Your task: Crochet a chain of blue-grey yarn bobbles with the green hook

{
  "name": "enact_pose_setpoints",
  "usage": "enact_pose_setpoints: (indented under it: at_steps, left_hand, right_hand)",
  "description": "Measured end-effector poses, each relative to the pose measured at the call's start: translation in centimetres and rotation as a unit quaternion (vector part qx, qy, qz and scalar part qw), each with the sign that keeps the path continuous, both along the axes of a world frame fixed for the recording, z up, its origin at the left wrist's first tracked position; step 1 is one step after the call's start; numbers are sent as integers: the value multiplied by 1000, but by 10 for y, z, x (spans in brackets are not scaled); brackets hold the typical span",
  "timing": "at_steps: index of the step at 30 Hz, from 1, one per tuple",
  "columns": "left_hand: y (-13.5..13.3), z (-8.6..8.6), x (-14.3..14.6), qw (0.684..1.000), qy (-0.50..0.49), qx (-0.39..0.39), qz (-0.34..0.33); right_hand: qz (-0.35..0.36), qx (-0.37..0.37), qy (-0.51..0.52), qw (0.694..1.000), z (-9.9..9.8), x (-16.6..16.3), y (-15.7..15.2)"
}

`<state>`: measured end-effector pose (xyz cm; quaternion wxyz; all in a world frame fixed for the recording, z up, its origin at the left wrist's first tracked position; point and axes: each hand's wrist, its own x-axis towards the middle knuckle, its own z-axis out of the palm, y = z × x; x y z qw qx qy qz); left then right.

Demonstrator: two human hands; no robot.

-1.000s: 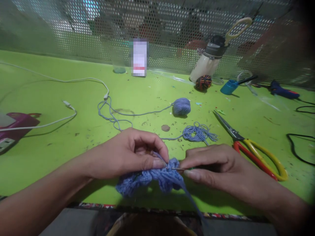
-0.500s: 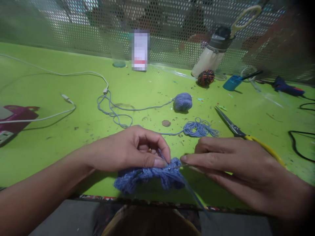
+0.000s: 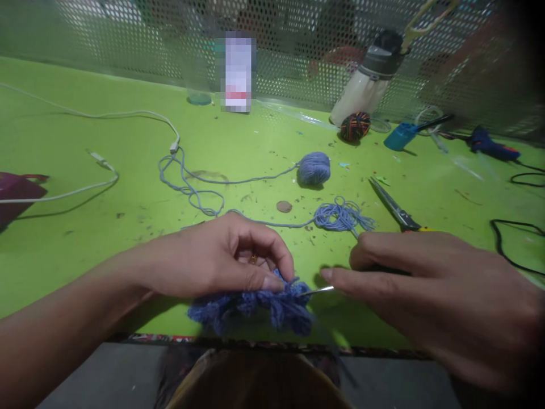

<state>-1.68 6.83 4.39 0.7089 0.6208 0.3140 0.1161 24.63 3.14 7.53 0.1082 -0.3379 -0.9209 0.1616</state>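
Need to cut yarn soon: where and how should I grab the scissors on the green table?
Take the scissors by the handle loops nearest the right hand, coming from the near right; the closed blades point away toward the upper left.

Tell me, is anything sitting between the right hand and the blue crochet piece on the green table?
Nothing visible blocks it. The right hand holds a thin metal hook whose tip already reaches the blue crochet piece, which the left hand pinches at its top edge. The scissors and loose yarn bundle lie farther back.
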Motion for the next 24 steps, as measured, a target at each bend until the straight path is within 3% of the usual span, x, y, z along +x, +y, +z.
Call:
enact_pose_setpoints:
  at_steps: [5,10,14,18,24]
  left_hand:
    - [-3,1,3,999,4,39,22]
    - [-1,-1,2,997,-10,57,46]
    - [1,-3,1,996,-19,64,62]
    - [-1,-2,2,994,-10,59,86]
    - [-3,-2,4,992,-13,51,115]
  right_hand:
    - [75,-122,71,987,8,0,15]
    - [21,-80,114,990,-1,1,22]
    - [34,-76,101,991,-5,0,15]
    - [-45,-13,120,992,-5,-8,5]
    - [-70,-52,102,991,-8,-24,-1]
